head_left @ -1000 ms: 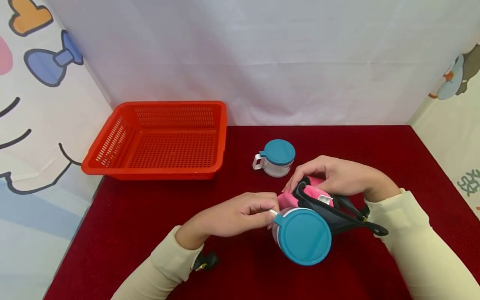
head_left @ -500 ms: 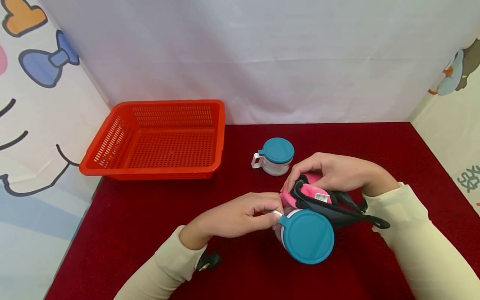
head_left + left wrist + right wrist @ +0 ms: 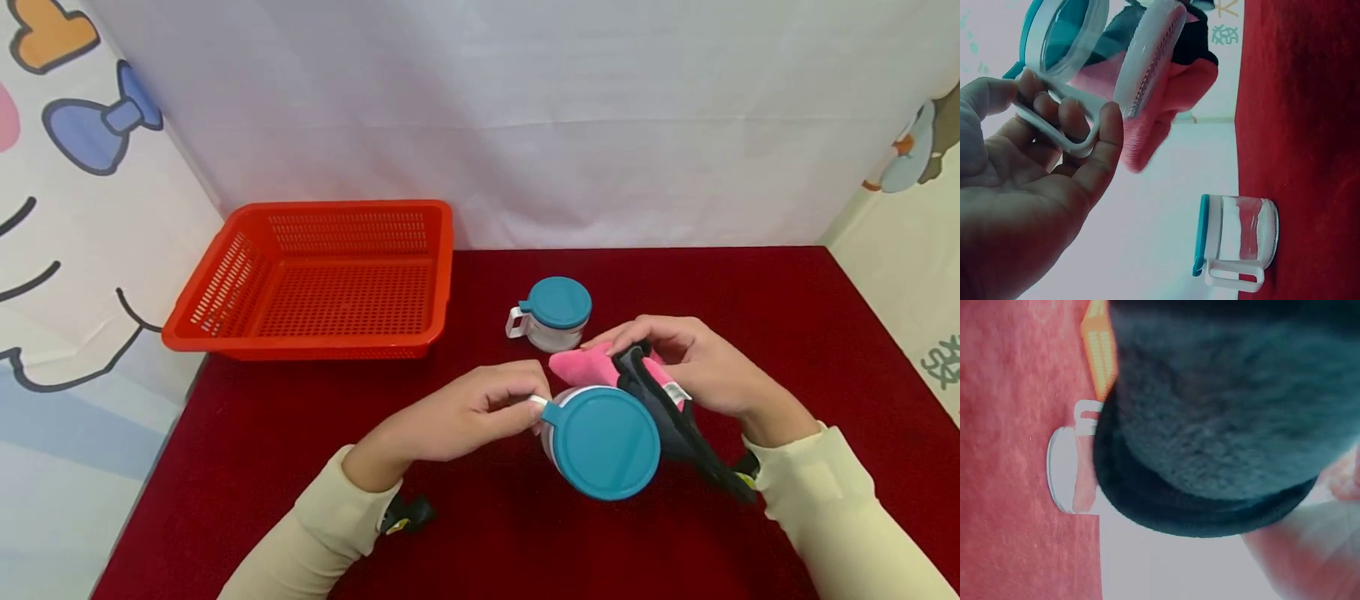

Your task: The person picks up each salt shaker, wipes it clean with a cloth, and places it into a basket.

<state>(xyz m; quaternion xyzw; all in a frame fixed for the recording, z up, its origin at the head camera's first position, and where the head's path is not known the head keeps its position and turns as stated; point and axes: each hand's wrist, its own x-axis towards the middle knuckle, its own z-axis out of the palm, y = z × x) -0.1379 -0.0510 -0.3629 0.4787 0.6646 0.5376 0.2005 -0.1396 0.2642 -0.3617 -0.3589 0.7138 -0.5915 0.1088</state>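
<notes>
1. Two views differ: the left wrist view shows the left hand's [image 3: 1029, 187] fingers curled through the white handle of the cup [image 3: 600, 442], held above the table [image 3: 262, 433].
2. Dark fur fills the right wrist view.
3. Cup: clear, teal-lidded, tilted; the right hand [image 3: 697, 367] grips a pink-black mitt [image 3: 637, 383] against it.

Reaching in from below in cream sleeves, forearms angling toward each other. Left hand [image 3: 468, 417] curling thumb and fingers [image 3: 1094, 150] in a pinching grip, palm turned inward, wrist raised off the surface. Right hand [image 3: 701, 367] hovering just beside it, fingers bent and closing downward, back of the hand facing up, wrist bending slightly.
</notes>
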